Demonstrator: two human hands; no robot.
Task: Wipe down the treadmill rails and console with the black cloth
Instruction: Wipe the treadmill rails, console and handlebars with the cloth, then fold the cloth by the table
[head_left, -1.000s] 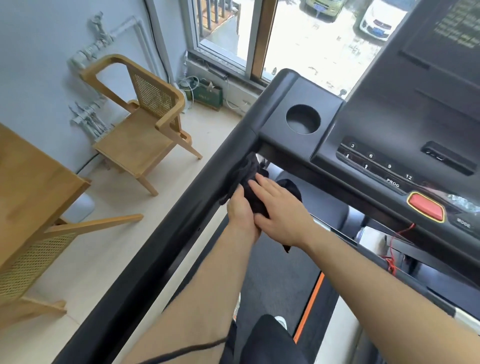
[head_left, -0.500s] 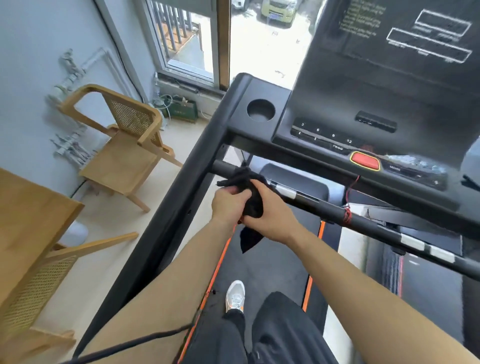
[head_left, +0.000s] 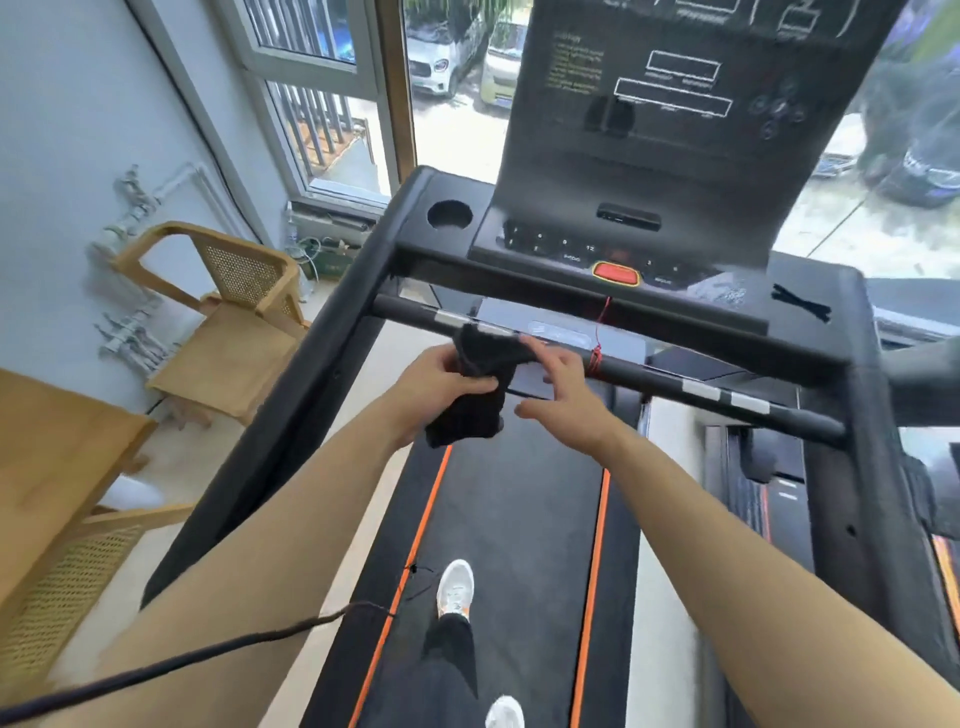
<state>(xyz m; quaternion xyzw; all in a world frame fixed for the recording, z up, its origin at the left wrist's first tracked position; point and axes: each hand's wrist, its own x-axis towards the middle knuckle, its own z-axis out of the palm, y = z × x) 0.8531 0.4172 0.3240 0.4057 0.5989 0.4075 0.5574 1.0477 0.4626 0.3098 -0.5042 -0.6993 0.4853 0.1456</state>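
Note:
The black cloth (head_left: 475, 395) drapes over the treadmill's front crossbar (head_left: 675, 382), left of centre, and hangs below it. My left hand (head_left: 441, 382) grips the cloth from the left. My right hand (head_left: 563, 395) is just to the right of the cloth with fingers spread, fingertips touching its upper edge near the bar. The left side rail (head_left: 291, 410) runs diagonally down to the lower left. The console (head_left: 670, 150) with a red stop button (head_left: 615, 273) rises above the bar.
A cup holder (head_left: 449, 214) sits at the console's left. A red cord (head_left: 597, 343) is wrapped on the crossbar right of my hands. A wooden chair (head_left: 228, 332) and a wooden table (head_left: 57, 457) stand left. My feet are on the belt (head_left: 519, 519).
The cloth and both hands slid right along the crossbar, away from the left rail corner. My right hand opened and came off the cloth's bulk. The view tilted up and right.

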